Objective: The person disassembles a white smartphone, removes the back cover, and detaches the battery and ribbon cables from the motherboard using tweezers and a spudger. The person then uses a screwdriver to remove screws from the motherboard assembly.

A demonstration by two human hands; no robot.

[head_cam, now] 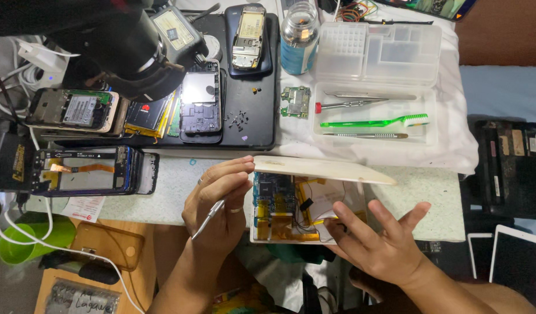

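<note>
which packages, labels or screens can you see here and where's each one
Glass jar: top centre, clear, blue label.
Plastic organiser box: upper right, clear, lid open.
Dark tablet screen: bottom right corner, white frame.
Paper slip: left table edge, white with red print.
Phone display: upper centre, pale grey, in an opened phone.

left hand (218,200): two finger rings | right hand (381,244): no rings | forearms: bare, sleeveless

Surface (163,197): pale speckled top, its far half draped in white cloth (454,145). Beyond the right edge: brown wall (500,35), pale blue covering (503,90). Below the near left corner: wooden ledge (64,273), green cup (24,244). Light: even, bright, indoor.
</note>
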